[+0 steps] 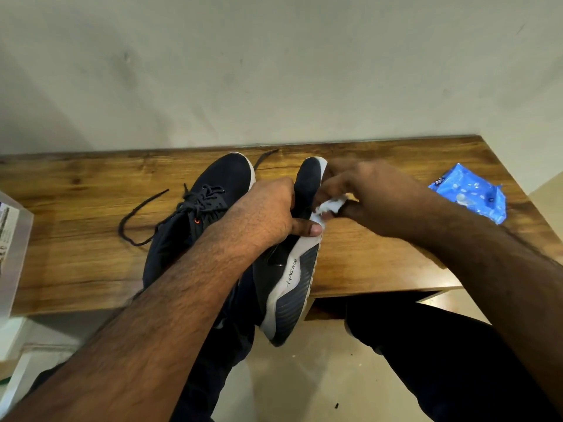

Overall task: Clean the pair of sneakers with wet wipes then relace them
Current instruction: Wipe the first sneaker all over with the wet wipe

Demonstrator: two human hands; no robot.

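Two dark navy sneakers with white soles lie on a wooden table (pixel 380 263). The left sneaker (pixel 210 190) stands upright with its dark lace loose across the wood. The right sneaker (pixel 292 278) is tipped on its side, sole edge facing right, its heel past the table's front edge. My left hand (pixel 268 214) grips this sneaker around its middle, thumb on the white sole. My right hand (pixel 362 193) pinches a crumpled white wet wipe (pixel 330 205) against the sole near the toe.
A blue pack of wet wipes (pixel 470 193) lies at the table's right end. A clear box (pixel 12 254) with printed paper sits at the left edge. A pale wall runs behind the table. My dark-trousered legs are below the front edge.
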